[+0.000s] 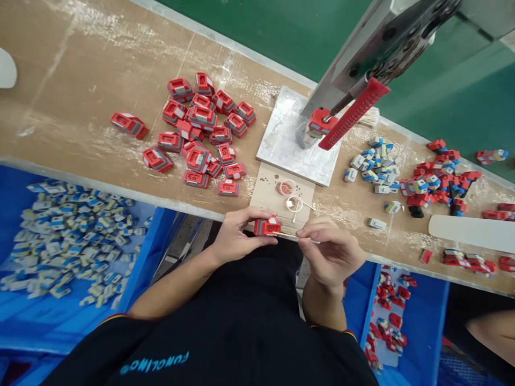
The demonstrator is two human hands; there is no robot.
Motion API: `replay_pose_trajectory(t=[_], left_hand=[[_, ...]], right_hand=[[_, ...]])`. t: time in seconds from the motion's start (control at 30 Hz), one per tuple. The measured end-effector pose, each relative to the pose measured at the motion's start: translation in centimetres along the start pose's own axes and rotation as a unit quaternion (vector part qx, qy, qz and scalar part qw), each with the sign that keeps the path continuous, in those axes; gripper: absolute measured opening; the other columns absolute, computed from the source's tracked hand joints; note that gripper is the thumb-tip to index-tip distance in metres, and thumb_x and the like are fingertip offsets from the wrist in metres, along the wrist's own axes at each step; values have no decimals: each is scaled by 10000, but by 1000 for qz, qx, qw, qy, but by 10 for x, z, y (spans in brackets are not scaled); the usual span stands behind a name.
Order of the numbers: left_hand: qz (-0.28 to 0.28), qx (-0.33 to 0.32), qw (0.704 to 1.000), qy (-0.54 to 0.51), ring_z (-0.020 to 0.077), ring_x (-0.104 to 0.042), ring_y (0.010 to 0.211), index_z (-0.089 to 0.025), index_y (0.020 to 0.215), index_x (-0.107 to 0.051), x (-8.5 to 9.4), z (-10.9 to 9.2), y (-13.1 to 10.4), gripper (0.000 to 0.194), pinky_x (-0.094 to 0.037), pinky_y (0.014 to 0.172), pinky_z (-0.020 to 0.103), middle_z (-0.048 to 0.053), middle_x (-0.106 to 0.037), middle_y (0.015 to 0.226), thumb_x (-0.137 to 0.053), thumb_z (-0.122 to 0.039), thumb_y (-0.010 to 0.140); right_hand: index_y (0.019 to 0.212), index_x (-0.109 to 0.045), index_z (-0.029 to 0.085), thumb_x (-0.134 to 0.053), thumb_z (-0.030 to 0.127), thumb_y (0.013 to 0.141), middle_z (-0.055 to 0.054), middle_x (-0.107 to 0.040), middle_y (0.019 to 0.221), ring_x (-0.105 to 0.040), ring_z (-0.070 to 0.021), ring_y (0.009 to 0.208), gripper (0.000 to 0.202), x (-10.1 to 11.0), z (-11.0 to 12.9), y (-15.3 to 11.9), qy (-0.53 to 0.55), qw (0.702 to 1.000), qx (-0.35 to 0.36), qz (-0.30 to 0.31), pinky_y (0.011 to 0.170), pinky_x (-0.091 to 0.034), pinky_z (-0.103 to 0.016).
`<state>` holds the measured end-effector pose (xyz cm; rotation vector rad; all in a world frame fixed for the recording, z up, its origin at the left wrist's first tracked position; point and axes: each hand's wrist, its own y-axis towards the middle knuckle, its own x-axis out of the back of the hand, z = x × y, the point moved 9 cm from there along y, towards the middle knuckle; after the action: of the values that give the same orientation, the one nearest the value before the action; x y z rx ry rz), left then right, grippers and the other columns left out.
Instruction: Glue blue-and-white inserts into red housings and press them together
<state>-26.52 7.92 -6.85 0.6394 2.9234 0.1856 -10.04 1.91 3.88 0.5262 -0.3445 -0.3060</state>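
Note:
My left hand (235, 236) pinches a red toy car body (267, 227) with a grey band, at the table's front edge. My right hand (333, 251) grips a thin stick (288, 235), possibly a swab, whose far tip reaches the recess of the car body. Just beyond both hands lies a piece of cardboard (263, 193) bearing two small round containers, one (286, 187) with reddish contents and a second (290, 202) beneath a white ring with thin ends. Similar red car bodies (201, 117) lie in a loose pile to the left.
A press with a red handle (354, 115) stands on a metal plate (298, 139), a red-and-white toy piece under it. White-and-blue parts (374, 166) and red assemblies (434, 179) lie right. Blue bins (139, 268) hold parts below the table. Another person's limb (493, 335) shows at lower right.

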Motion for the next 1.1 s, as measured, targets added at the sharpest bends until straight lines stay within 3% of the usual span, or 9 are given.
replay_pose_trajectory(t=[0.27, 0.57, 0.67, 0.73, 0.8, 0.87, 0.97, 1.1], left_hand=[[19, -2, 999, -35, 275, -858, 1019, -186, 1083, -809, -3, -5, 1, 422, -726, 791, 299, 143, -866, 1128, -1000, -364, 752], [27, 13, 999, -26, 284, -855, 1015, -186, 1087, -818, -3, -2, -2, 436, -724, 834, 338, 144, -864, 1115, -1008, -362, 737], [20, 2, 1000, -22, 278, -855, 1000, -193, 1091, -820, -1, -3, -2, 430, -717, 843, 332, 137, -866, 1100, -1008, -355, 739], [10, 0, 1000, -13, 270, -855, 975, -192, 1079, -822, 2, -3, -2, 430, -712, 837, 325, 131, -867, 1076, -1012, -362, 733], [2, 13, 1000, -7, 267, -855, 940, -183, 1071, -820, 7, 0, -2, 436, -712, 802, 318, 129, -866, 1059, -1011, -377, 731], [-6, 33, 999, 0, 260, -856, 886, -170, 1058, -812, 12, 3, -2, 447, -716, 762, 315, 124, -865, 1040, -1013, -387, 723], [-21, 41, 999, 18, 248, -852, 840, -164, 1029, -802, 18, 4, -1, 458, -725, 758, 324, 107, -863, 1008, -1022, -397, 702], [-25, 20, 999, 29, 233, -845, 852, -175, 1028, -807, 18, -1, 1, 442, -720, 760, 310, 101, -862, 1006, -1014, -409, 715]], right_hand=[[1018, -733, 254, -765, 113, 943, -29, -805, 798, -758, -212, 686, 164, -10, -3, 0, 29, 999, -3, 29, 597, -619, -348], [1001, -739, 272, -767, 89, 927, -11, -805, 785, -760, -214, 670, 199, -13, -1, 4, -18, 999, 12, 27, 588, -622, -354], [999, -739, 262, -767, 120, 946, -16, -799, 773, -744, -211, 654, 155, -6, 1, 5, -7, 1000, 22, 20, 572, -600, -353], [986, -738, 258, -781, 139, 940, -9, -779, 741, -723, -209, 627, 134, 11, 0, 6, -12, 999, 36, -19, 550, -576, -353], [957, -737, 261, -799, 132, 920, 1, -764, 729, -718, -209, 630, 148, 29, -8, 5, -53, 996, 35, -55, 557, -568, -354], [927, -734, 265, -802, 125, 914, 4, -775, 754, -732, -208, 669, 156, 36, -23, 5, -122, 992, 12, -43, 597, -583, -355], [892, -730, 265, -771, 168, 951, -1, -800, 794, -739, -203, 704, 121, 26, -49, 4, -211, 977, -11, 33, 634, -601, -355], [872, -733, 265, -738, 199, 979, -2, -795, 778, -719, -201, 689, 125, 13, -65, 3, -254, 965, -9, 72, 630, -595, -358]])
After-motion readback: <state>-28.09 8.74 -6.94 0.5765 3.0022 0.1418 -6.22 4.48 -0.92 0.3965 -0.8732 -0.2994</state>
